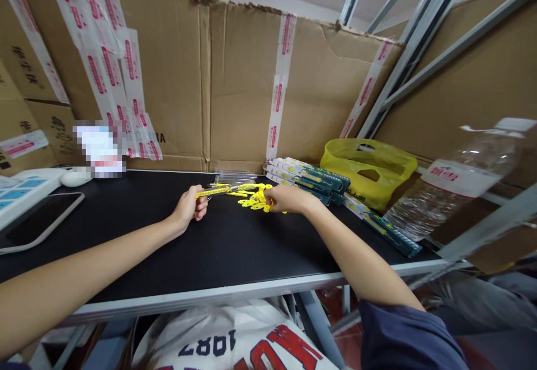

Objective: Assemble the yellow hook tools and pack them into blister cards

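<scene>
My left hand (192,208) is closed around one end of a slim yellow stick (216,191), which has small marks along it and a clear, greyish far part. The stick points right, towards a pile of small yellow plastic pieces (254,199) on the black table. Over the right side of this pile, my right hand (283,198) has its fingers bent down and pinched on a yellow piece, mostly hidden by the fingers. Behind the stick lie several clear plastic tubes (237,176) side by side.
Printed slim boxes (308,177) are stacked right of the pile, with another box (384,226) nearer the edge. Beyond them are a yellow plastic bag (369,163) and a large clear bottle (451,183). A phone (37,219) and power strip (29,188) lie left. Cardboard (239,90) walls the back.
</scene>
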Motion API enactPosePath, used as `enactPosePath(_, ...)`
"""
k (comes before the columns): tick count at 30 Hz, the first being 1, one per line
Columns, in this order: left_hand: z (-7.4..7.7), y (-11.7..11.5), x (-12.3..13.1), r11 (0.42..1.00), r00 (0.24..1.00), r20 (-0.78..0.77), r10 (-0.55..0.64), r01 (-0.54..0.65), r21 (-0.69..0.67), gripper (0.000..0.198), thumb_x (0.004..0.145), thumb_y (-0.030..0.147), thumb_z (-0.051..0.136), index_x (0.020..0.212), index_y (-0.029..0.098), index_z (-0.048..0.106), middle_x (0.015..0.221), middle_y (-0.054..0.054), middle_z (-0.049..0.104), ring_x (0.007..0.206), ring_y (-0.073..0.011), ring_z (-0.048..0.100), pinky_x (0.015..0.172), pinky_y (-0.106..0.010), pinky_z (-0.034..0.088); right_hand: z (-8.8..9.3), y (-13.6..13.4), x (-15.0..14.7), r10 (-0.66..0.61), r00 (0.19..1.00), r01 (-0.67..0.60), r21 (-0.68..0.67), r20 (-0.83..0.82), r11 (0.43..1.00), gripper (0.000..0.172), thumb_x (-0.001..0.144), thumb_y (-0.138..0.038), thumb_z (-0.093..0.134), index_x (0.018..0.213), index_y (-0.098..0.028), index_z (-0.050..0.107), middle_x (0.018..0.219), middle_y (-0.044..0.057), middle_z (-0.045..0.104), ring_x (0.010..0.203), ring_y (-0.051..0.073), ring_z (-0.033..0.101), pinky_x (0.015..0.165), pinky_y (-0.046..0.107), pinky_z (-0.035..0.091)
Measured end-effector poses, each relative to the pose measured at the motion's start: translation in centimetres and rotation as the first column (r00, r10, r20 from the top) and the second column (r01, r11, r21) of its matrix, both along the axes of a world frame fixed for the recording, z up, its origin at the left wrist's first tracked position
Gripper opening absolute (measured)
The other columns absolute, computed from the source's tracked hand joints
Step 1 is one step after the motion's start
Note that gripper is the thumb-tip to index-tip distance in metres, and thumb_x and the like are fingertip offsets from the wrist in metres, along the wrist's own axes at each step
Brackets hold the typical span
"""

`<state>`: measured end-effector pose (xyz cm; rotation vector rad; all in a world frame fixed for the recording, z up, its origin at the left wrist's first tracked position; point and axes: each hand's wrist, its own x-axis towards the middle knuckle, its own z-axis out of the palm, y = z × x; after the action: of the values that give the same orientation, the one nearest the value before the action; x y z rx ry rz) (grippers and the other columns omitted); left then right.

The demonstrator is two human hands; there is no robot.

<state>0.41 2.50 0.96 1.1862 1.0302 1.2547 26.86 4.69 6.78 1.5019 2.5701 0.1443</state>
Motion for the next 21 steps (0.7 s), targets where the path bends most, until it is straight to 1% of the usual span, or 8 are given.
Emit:
enactPosePath(9,-0.1,0.1,0.0,1.000,1.000,-0.001,0.003,-0.003,-0.015,0.035,0.087,0.035,0.032,0.056,0.020,0.033,0.044,0.007,0.032,0.030,-0.0056,0.032,0.031,-0.018,0.024,-0.4,0.3,0.3,0.035,0.998,-0.036,-0.030,-0.045,0.999,0.014,0.070,-0.008,0.058,0.079,-0.017,0.064,0.081,0.005,0.067,0.071,0.016,0.058,0.054,0.023,0.030)
enactPosePath(10,-0.2,0.2,0.0,1.000,1.000,-0.001,0.002,-0.002,-0.015,0.035,0.088,0.035,0.032,0.056,0.020,0.033,0.044,0.007,0.032,0.030,-0.0055,0.032,0.031,-0.017,0.024,-0.3,0.4,0.4,0.055,0.995,-0.058,-0.034,-0.081,0.998,0.012,0.071,-0.007,0.058,0.077,-0.017,0.063,0.079,0.005,0.066,0.070,0.015,0.058,0.055,0.023,0.031)
enactPosePath(12,-0.2,0.2,0.0,1.000,1.000,-0.001,0.004,-0.004,-0.011,0.036,0.088,0.035,0.032,0.056,0.020,0.033,0.044,0.007,0.032,0.030,-0.0055,0.032,0.031,-0.017,0.024,0.1,0.7,0.9,0.123,0.967,-0.135,-0.035,-0.223,0.990,0.009,0.072,-0.008,0.058,0.076,-0.016,0.062,0.077,0.003,0.065,0.069,0.013,0.057,0.058,0.022,0.034)
enactPosePath(13,-0.2,0.2,0.0,1.000,1.000,0.000,0.007,-0.007,-0.008,0.036,0.088,0.036,0.032,0.056,0.020,0.033,0.044,0.007,0.032,0.030,-0.0055,0.032,0.031,-0.017,0.023,0.4,0.9,1.2,0.164,0.932,-0.182,-0.027,-0.323,0.983,0.007,0.073,-0.010,0.059,0.077,-0.016,0.061,0.077,0.002,0.064,0.069,0.012,0.056,0.059,0.021,0.036)
enactPosePath(15,-0.2,0.2,0.0,1.000,1.000,0.005,0.013,-0.013,-0.005,0.036,0.088,0.036,0.032,0.056,0.020,0.033,0.044,0.007,0.031,0.030,-0.0057,0.032,0.031,-0.017,0.023,0.9,1.5,1.8,0.222,0.819,-0.254,0.013,-0.529,0.967,0.003,0.076,-0.017,0.060,0.079,-0.016,0.059,0.074,0.001,0.062,0.066,0.011,0.055,0.060,0.021,0.039)
enactPosePath(17,-0.1,0.2,0.0,1.000,1.000,0.012,0.023,-0.022,-0.013,0.036,0.088,0.035,0.032,0.055,0.020,0.033,0.043,0.007,0.031,0.029,-0.0058,0.032,0.031,-0.017,0.023,1.3,2.0,2.3,0.243,0.689,-0.285,0.052,-0.683,0.957,0.010,0.078,-0.024,0.062,0.079,-0.016,0.057,0.072,-0.001,0.059,0.063,0.010,0.052,0.057,0.022,0.040)
enactPosePath(19,-0.1,0.2,0.0,0.999,1.000,0.016,0.027,-0.027,-0.018,0.036,0.088,0.034,0.032,0.055,0.020,0.033,0.043,0.007,0.032,0.029,-0.0058,0.031,0.031,-0.018,0.023,1.5,2.3,2.5,0.248,0.579,-0.309,0.073,-0.777,0.948,0.016,0.077,-0.029,0.065,0.079,-0.016,0.056,0.072,-0.001,0.057,0.060,0.010,0.050,0.055,0.022,0.040)
enactPosePath(21,-0.1,0.1,0.0,1.000,1.000,0.018,0.025,-0.025,-0.017,0.036,0.089,0.033,0.031,0.055,0.020,0.033,0.043,0.007,0.031,0.029,-0.0058,0.031,0.031,-0.018,0.023,1.5,2.3,2.4,0.247,0.505,-0.337,0.075,-0.827,0.939,0.019,0.075,-0.031,0.068,0.079,-0.016,0.056,0.072,-0.001,0.057,0.060,0.009,0.049,0.055,0.022,0.040)
